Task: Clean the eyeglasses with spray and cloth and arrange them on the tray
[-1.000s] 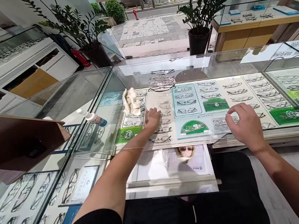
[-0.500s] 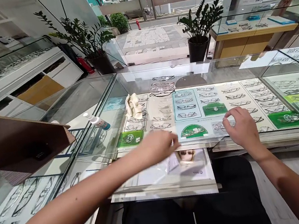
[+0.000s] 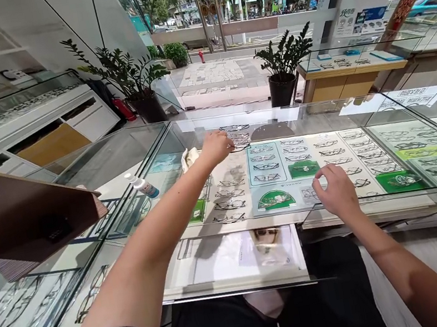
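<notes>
The left hand (image 3: 215, 147) reached far across the glass counter top (image 3: 319, 112), its fingers (image 3: 227, 148) curled close together at the left end of a small stack of eyeglass frames (image 3: 240, 137) lying on the glass. They touched the nearest frame, though whether they had closed on it could not be told. A crumpled cloth (image 3: 189, 158) lay just beside that hand at 9 o'clock, and a spray bottle (image 3: 143, 184) stood farther off at 8 o'clock. The right hand (image 3: 337, 194), at 4 o'clock from the frames and well apart from them, rested on the glass near its front edge. Its fingers were loosely bent, thumb and forefinger drawn near each other, and whether they pinched anything could not be told. Bare glass stretched from 12 to 3 o'clock of the right hand. At 7 o'clock of it, a drawer (image 3: 239, 281) stood pulled out below the counter's edge.
</notes>
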The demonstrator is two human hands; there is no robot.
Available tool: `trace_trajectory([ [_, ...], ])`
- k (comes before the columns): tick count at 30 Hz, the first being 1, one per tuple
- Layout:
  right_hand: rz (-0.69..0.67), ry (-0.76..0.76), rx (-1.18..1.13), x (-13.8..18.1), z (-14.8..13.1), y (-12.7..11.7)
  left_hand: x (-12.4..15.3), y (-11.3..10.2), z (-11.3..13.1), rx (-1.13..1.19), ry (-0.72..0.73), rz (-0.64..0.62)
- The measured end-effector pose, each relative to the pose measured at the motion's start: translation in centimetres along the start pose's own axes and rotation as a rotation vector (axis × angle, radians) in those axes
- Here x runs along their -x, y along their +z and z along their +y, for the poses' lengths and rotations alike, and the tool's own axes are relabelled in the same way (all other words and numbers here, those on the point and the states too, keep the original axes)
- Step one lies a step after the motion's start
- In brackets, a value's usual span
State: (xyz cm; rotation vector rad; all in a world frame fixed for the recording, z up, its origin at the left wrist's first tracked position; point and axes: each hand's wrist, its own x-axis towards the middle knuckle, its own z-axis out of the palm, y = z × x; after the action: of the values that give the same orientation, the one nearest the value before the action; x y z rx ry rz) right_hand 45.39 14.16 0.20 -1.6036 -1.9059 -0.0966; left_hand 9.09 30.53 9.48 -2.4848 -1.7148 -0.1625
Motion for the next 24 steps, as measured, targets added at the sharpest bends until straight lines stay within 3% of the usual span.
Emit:
trace_trajectory([
  [4,0.004,-0.001,0.000,0.0,0.0,-0.1,2.8,-2.1,1.2,0.030,0.027,-0.007],
  [9,0.012,-0.013,0.017,-0.1,0.0,0.0,11.7,-6.0,4.3,0.128,0.159,-0.112],
  [13,0.006,-0.012,0.024,-0.1,0.1,0.0,19.5,-7.0,7.2,0.402,0.253,-0.433],
  [15,-0.004,-0.007,0.017,-0.1,0.1,-0.1,22.2,-5.4,8.4,0.495,0.268,-0.596],
  [18,-0.013,0.011,0.018,0.0,0.1,-0.2,24.1,-0.4,9.3,0.488,0.276,-0.694],
  [21,-0.014,0.013,0.030,0.0,0.2,-0.2,23.3,5.5,9.1,0.389,0.216,-0.572],
  [24,-0.002,-0.001,0.036,0.1,0.3,-0.1,20.2,9.8,7.5,0.330,0.075,-0.385],
])
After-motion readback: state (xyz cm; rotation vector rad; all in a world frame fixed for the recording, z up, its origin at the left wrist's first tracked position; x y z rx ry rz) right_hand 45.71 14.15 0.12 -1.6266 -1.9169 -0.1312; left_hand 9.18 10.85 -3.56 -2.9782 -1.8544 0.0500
